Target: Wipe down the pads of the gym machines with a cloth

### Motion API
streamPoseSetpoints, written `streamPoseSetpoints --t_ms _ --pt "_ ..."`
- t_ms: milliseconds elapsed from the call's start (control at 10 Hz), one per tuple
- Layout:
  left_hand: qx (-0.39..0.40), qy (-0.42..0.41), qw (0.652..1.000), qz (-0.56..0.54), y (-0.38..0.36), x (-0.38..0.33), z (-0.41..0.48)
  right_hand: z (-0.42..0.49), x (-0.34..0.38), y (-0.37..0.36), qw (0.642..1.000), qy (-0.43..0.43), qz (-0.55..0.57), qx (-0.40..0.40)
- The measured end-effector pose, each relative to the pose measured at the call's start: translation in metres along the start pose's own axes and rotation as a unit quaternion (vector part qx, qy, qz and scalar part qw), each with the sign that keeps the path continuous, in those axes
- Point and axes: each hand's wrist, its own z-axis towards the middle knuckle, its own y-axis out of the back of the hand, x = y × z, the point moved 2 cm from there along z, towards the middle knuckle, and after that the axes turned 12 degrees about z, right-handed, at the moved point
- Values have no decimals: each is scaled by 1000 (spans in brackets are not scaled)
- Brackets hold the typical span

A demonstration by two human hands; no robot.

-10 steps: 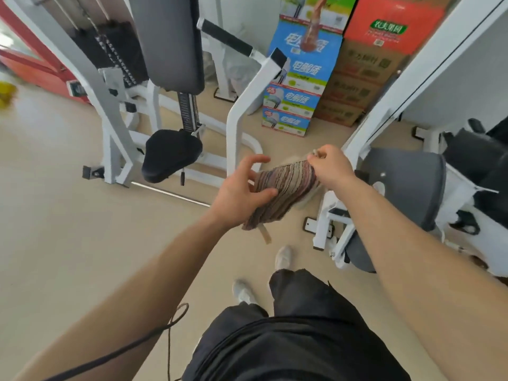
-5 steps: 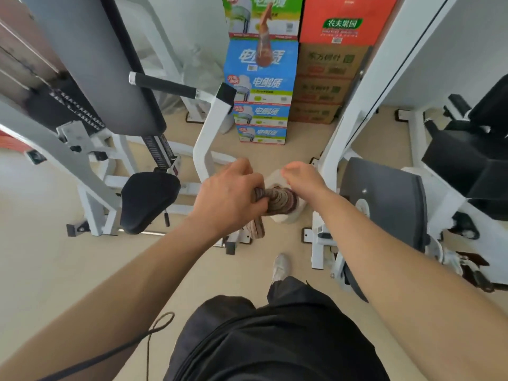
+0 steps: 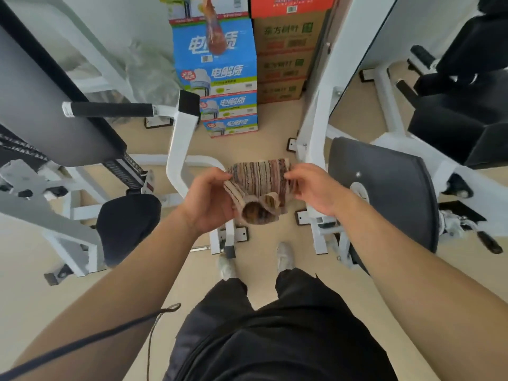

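The left hand (image 3: 209, 199) and right hand (image 3: 313, 188) each pinch a side of the striped cloth (image 3: 261, 180), holding it up in the air near the grey pad (image 3: 384, 193), I think to fold it neat before wiping.

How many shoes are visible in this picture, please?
2. The left shoe and the right shoe stand on the floor below the cloth, each partly hidden by the trousers.
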Motion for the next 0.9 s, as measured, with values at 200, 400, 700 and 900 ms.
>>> streamPoseSetpoints --t_ms 200,400,700,900 --pt "-56 22 993 -97 29 26 50 41 -50 -3 984 -41 60 -164" --pt "-251 91 951 154 78 75 123 94 -122 34 971 -95 -49 -211" --pt "-250 145 909 300 138 111 259 210 -172 107 944 -133 -145 -264" --pt "-312 162 822 448 160 98 306 263 -158 148 877 -112 -309 -351"
